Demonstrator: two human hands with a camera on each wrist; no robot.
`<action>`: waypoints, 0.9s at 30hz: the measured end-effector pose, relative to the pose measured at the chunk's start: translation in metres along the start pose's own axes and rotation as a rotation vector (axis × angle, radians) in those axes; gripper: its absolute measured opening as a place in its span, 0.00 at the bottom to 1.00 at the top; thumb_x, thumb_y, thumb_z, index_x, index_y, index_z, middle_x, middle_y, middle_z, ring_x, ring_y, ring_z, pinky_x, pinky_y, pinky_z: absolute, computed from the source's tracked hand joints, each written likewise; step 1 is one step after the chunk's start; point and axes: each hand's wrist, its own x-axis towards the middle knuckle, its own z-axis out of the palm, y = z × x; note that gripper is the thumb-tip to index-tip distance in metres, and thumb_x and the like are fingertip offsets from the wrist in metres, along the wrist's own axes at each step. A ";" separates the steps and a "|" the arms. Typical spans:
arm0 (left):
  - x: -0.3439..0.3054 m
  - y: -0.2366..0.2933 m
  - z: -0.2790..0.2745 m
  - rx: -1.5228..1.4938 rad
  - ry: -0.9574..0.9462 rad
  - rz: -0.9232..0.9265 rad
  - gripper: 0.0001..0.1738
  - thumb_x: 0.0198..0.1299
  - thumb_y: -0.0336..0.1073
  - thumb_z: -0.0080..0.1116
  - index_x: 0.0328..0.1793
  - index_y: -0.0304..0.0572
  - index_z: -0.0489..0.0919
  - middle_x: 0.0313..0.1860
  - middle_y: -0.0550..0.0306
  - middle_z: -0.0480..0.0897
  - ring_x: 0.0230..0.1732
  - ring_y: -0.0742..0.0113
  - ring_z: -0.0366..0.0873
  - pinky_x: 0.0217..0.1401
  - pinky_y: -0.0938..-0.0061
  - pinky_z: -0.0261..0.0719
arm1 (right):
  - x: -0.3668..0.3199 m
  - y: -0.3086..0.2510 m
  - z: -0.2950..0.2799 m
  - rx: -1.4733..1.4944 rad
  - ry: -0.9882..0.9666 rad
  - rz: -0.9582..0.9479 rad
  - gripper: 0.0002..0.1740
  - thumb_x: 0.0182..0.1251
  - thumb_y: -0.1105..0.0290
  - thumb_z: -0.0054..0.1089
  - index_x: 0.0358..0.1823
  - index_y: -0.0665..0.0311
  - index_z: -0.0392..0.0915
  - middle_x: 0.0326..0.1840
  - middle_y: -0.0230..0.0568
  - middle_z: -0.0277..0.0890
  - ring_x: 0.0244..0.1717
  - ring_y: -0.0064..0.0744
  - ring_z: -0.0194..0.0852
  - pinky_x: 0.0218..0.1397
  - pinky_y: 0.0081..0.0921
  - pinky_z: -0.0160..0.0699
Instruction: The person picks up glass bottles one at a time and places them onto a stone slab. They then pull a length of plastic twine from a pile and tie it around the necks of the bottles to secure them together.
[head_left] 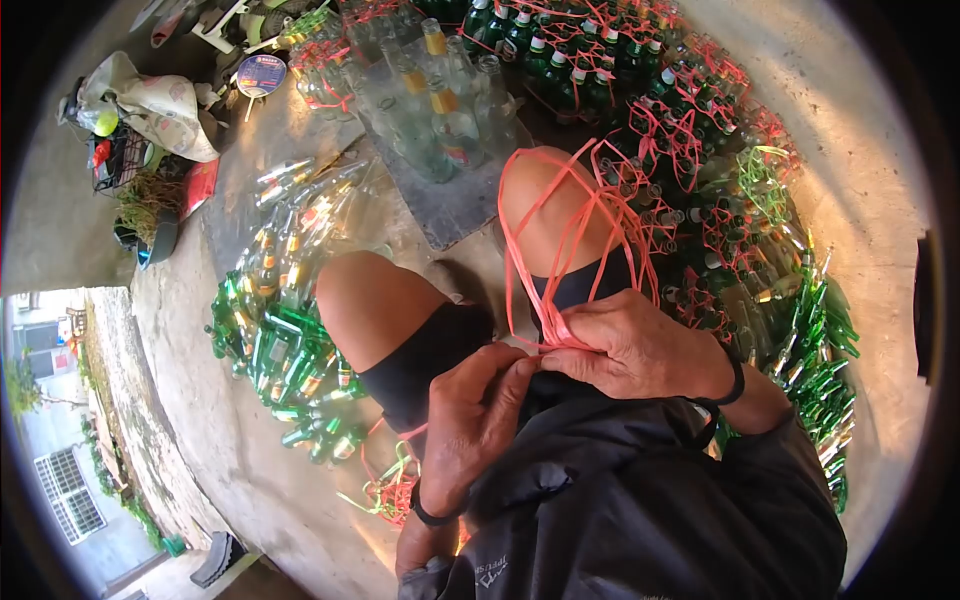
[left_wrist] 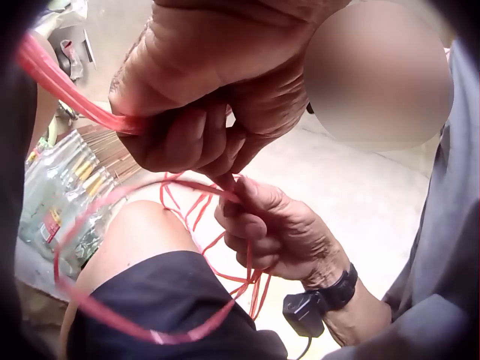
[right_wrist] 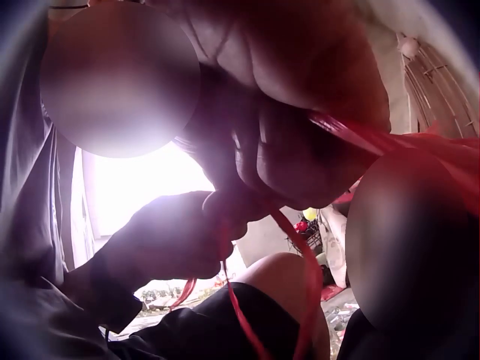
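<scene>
Concrete floor (head_left: 240,450) being part-hidden by uncountable bottles (head_left: 284,352); pink strapping (head_left: 552,326), ends obscured, being pinched by 1 left hand (head_left: 470,410), 1 right hand (head_left: 640,350).

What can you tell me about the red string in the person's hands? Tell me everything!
The red string is thin, flat and shiny, like plastic ribbon. Many strands bunch together in the right hand, and the left hand pinches it close by. Beyond the hands it spreads into loose, crossing loops over the right knee; I can't tell whether they touch the knee.
</scene>
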 end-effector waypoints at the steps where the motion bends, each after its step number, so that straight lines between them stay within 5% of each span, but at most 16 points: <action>1: 0.000 0.001 0.000 0.004 -0.005 -0.009 0.10 0.70 0.34 0.63 0.46 0.31 0.84 0.28 0.52 0.82 0.28 0.66 0.78 0.34 0.72 0.76 | 0.001 0.001 0.000 0.004 0.055 -0.040 0.08 0.67 0.72 0.69 0.40 0.69 0.79 0.31 0.48 0.80 0.34 0.48 0.85 0.34 0.40 0.80; 3: -0.002 0.002 -0.004 0.006 -0.010 -0.019 0.11 0.71 0.35 0.63 0.46 0.31 0.84 0.28 0.51 0.82 0.28 0.65 0.79 0.34 0.72 0.76 | 0.002 0.001 -0.005 0.008 0.108 -0.080 0.08 0.66 0.70 0.69 0.37 0.67 0.79 0.27 0.48 0.77 0.31 0.52 0.82 0.32 0.41 0.77; 7: -0.011 -0.002 -0.023 0.082 0.033 -0.145 0.12 0.71 0.37 0.63 0.43 0.32 0.85 0.28 0.56 0.83 0.30 0.72 0.77 0.35 0.76 0.73 | 0.000 0.005 -0.042 -0.119 0.219 0.028 0.07 0.69 0.72 0.67 0.40 0.69 0.83 0.31 0.44 0.80 0.24 0.35 0.81 0.28 0.35 0.75; 8: -0.014 -0.003 -0.027 0.087 0.075 -0.177 0.12 0.71 0.37 0.63 0.41 0.34 0.85 0.28 0.61 0.84 0.31 0.79 0.74 0.35 0.80 0.71 | 0.000 -0.003 -0.060 -0.171 0.148 0.279 0.09 0.71 0.72 0.64 0.45 0.71 0.83 0.39 0.48 0.86 0.37 0.29 0.86 0.39 0.32 0.82; 10: -0.021 -0.006 -0.035 0.075 0.139 -0.213 0.15 0.72 0.41 0.63 0.40 0.35 0.86 0.26 0.68 0.81 0.29 0.83 0.69 0.33 0.82 0.65 | 0.008 0.021 -0.072 0.034 0.383 -0.032 0.14 0.77 0.74 0.54 0.56 0.76 0.80 0.65 0.53 0.80 0.67 0.34 0.77 0.72 0.33 0.73; 11: -0.025 -0.009 -0.040 0.089 0.162 -0.227 0.15 0.72 0.41 0.63 0.39 0.35 0.86 0.26 0.68 0.80 0.28 0.83 0.67 0.32 0.82 0.63 | 0.000 0.020 -0.089 -0.091 0.382 0.100 0.11 0.79 0.71 0.54 0.51 0.71 0.82 0.48 0.45 0.88 0.49 0.25 0.85 0.72 0.32 0.73; 12: -0.029 -0.013 -0.045 0.103 0.189 -0.236 0.16 0.72 0.42 0.63 0.39 0.35 0.85 0.25 0.69 0.80 0.27 0.84 0.66 0.31 0.82 0.61 | 0.002 0.026 -0.096 -0.037 0.469 0.036 0.15 0.80 0.70 0.52 0.58 0.73 0.80 0.60 0.48 0.84 0.59 0.27 0.83 0.71 0.33 0.76; 14: -0.038 -0.024 -0.054 0.067 0.228 -0.242 0.16 0.72 0.42 0.63 0.39 0.35 0.85 0.25 0.69 0.79 0.27 0.84 0.64 0.30 0.82 0.59 | -0.004 0.038 -0.116 -0.124 0.615 0.081 0.19 0.81 0.68 0.54 0.66 0.70 0.78 0.70 0.48 0.77 0.64 0.23 0.78 0.59 0.22 0.82; 15: -0.041 -0.028 -0.059 0.025 0.259 -0.239 0.16 0.72 0.42 0.64 0.39 0.35 0.85 0.24 0.70 0.78 0.26 0.85 0.63 0.29 0.83 0.57 | -0.009 0.054 -0.125 -0.083 0.712 0.043 0.21 0.81 0.65 0.56 0.67 0.68 0.78 0.58 0.40 0.84 0.52 0.15 0.79 0.47 0.14 0.78; 17: -0.049 -0.031 -0.069 -0.009 0.291 -0.285 0.16 0.71 0.42 0.64 0.39 0.34 0.85 0.26 0.68 0.80 0.29 0.82 0.67 0.33 0.81 0.62 | -0.015 0.048 -0.142 -0.128 0.842 0.348 0.22 0.79 0.61 0.60 0.68 0.65 0.78 0.44 0.27 0.83 0.37 0.05 0.69 0.36 0.08 0.66; 18: -0.052 -0.032 -0.073 -0.046 0.315 -0.324 0.15 0.70 0.41 0.65 0.39 0.34 0.86 0.27 0.66 0.81 0.32 0.79 0.72 0.37 0.80 0.67 | -0.016 0.053 -0.149 -0.122 0.831 0.346 0.22 0.79 0.61 0.60 0.68 0.65 0.78 0.44 0.27 0.83 0.37 0.05 0.69 0.36 0.08 0.66; 20: -0.052 -0.031 -0.077 -0.055 0.357 -0.327 0.16 0.70 0.42 0.66 0.37 0.34 0.85 0.28 0.68 0.80 0.32 0.80 0.69 0.35 0.82 0.63 | -0.015 0.074 -0.165 -0.031 1.030 0.205 0.25 0.76 0.56 0.63 0.67 0.63 0.79 0.35 0.14 0.72 0.25 0.03 0.50 0.27 0.09 0.47; 22: -0.050 -0.025 -0.081 -0.170 0.395 -0.281 0.17 0.70 0.43 0.66 0.36 0.33 0.84 0.26 0.69 0.78 0.29 0.82 0.67 0.33 0.83 0.59 | -0.024 0.090 -0.188 -0.043 1.058 0.288 0.25 0.76 0.55 0.64 0.66 0.63 0.80 0.33 0.13 0.69 0.24 0.04 0.48 0.26 0.10 0.44; 23: -0.052 -0.030 -0.084 -0.131 0.386 -0.243 0.18 0.75 0.44 0.60 0.35 0.38 0.80 0.22 0.73 0.70 0.22 0.85 0.57 0.25 0.82 0.52 | -0.028 0.097 -0.198 -0.067 1.097 0.370 0.25 0.75 0.54 0.64 0.65 0.63 0.81 0.31 0.13 0.65 0.23 0.05 0.46 0.25 0.11 0.42; 27: -0.047 -0.038 -0.098 -0.283 0.362 -0.152 0.17 0.77 0.41 0.55 0.33 0.41 0.77 0.21 0.71 0.69 0.20 0.84 0.55 0.22 0.81 0.50 | -0.040 0.118 -0.223 -0.056 1.014 0.446 0.27 0.74 0.52 0.66 0.65 0.63 0.80 0.30 0.16 0.64 0.23 0.06 0.48 0.25 0.12 0.46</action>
